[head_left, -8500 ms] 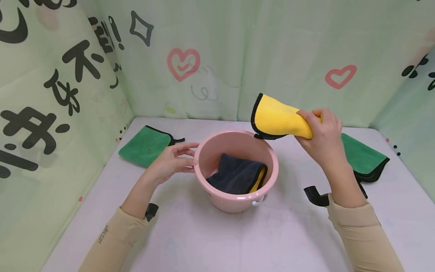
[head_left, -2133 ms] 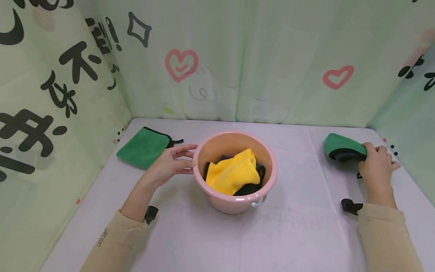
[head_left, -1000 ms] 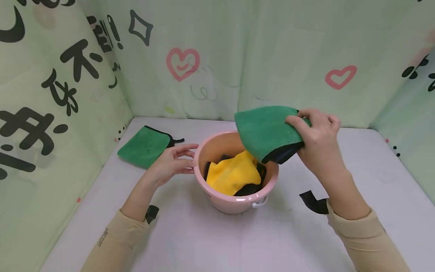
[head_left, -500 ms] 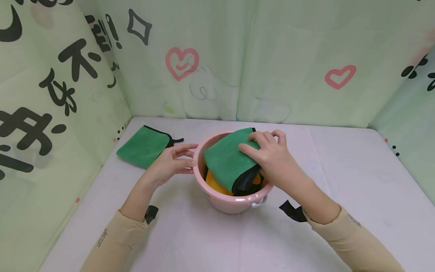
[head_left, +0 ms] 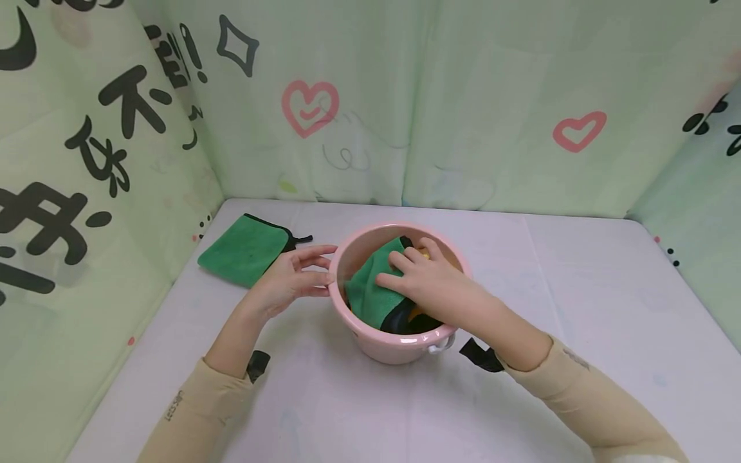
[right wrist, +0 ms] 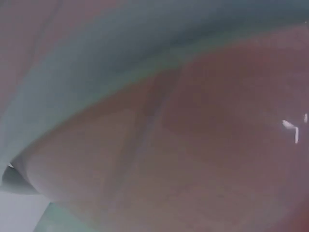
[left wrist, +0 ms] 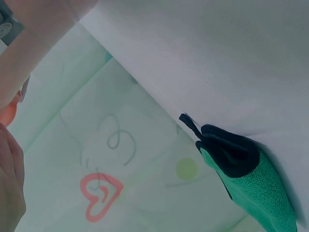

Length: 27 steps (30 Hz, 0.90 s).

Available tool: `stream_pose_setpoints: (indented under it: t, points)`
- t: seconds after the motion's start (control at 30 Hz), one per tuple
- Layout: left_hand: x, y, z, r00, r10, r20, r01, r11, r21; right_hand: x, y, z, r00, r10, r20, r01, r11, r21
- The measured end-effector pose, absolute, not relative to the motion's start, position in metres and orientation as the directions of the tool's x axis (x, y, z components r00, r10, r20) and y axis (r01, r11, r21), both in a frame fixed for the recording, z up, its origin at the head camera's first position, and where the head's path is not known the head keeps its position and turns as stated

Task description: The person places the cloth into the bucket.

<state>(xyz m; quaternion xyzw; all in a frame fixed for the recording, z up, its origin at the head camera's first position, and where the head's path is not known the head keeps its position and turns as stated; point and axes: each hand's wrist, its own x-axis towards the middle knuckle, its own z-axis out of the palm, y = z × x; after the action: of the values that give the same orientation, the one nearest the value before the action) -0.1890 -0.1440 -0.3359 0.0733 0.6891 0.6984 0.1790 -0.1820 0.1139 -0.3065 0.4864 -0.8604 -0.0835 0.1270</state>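
item: folded green cloth (head_left: 246, 251), black-edged, lying near the far left corner of the table (head_left: 585, 289); its black loop (head_left: 303, 239) points right. unheld.

item: left hand (head_left: 294, 276), fingers apart and loosely outstretched, tips touching the bucket's left rim; i judge this steadies it. from my head feed, this hand overlaps the cloth's near corner.

item: pink bucket (head_left: 384, 350), upright, about midway between the table's left and right edges; set, i judge, within reach of both hands.

item: inner green cloth (head_left: 370, 289), inside the bucket, toward its left wall, above a yellow cloth (head_left: 415, 313) showing only in patches.

item: right hand (head_left: 434, 286), reaching over the right rim, fingers spread apart on the inner green cloth; i judge it is settling the fabric rather than gripping.

obstructions: right hand and bucket wall hide lower contents; my right wrist feed is too blurred to help.

item: white handle end (head_left: 441, 345), bucket's near right side.
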Motion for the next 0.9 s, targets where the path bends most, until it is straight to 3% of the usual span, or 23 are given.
stream_pose_setpoints:
  t: [0.6,0.73,0.9]
  points:
    - [-0.189,-0.144,-0.335,-0.927,0.344,-0.152,-0.157,0.013,0.987,-0.184,0.106,-0.312,-0.539,-0.835,-0.113,-0.833,0.508,0.219]
    - [-0.188,-0.144,-0.335,-0.927,0.342,-0.152,-0.157,0.013,0.988,-0.187,0.11,-0.306,-0.528,-0.841,-0.118,-0.848,0.514,0.129]
    - [-0.188,-0.144,-0.336,-0.927,0.344,-0.151,-0.157,0.011,0.988,-0.189,0.126,-0.285,-0.51,-0.857,-0.075,-0.849,0.516,-0.114]
